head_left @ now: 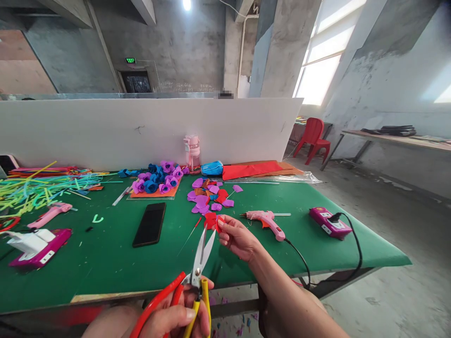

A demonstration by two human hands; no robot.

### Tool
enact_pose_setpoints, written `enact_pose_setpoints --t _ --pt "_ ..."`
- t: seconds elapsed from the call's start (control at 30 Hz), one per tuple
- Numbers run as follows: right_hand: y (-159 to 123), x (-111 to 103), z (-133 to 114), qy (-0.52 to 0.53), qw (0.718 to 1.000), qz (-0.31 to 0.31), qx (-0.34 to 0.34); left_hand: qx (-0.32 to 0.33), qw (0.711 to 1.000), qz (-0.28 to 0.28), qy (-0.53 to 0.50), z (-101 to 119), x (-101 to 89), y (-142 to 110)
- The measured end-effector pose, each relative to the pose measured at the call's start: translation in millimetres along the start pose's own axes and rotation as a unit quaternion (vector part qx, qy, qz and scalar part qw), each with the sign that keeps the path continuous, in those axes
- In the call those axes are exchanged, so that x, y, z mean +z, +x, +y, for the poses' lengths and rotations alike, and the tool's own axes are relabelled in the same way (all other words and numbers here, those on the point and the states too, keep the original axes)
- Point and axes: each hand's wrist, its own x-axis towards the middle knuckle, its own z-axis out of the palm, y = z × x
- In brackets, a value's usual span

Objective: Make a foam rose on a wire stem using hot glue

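We find the left hand (pixel 176 317) gripping scissors (pixel 198 272), blades apart, and the right hand (pixel 237 237) pinching a red piece (pixel 219 224). The blade tips lie close to the right fingertips; a slip could, we judge, nick skin or tear the thin, soft-looking sheet. The pink glue gun (pixel 265 217) rests beside that arm, and a snagged black cord (pixel 301 257) might drag it. We note curved, matte purple petals (pixel 202 202) loosely heaped on the smooth green tabletop (pixel 116 263).
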Motion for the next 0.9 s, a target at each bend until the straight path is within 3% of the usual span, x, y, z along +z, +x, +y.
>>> enact_pose_setpoints --t 0.9 --pt "-1.4 2.0 -1.6 -0.003 1.000 -0.003 -0.002 0.000 1.000 -0.005 0.012 -3.0 -3.1 2.3"
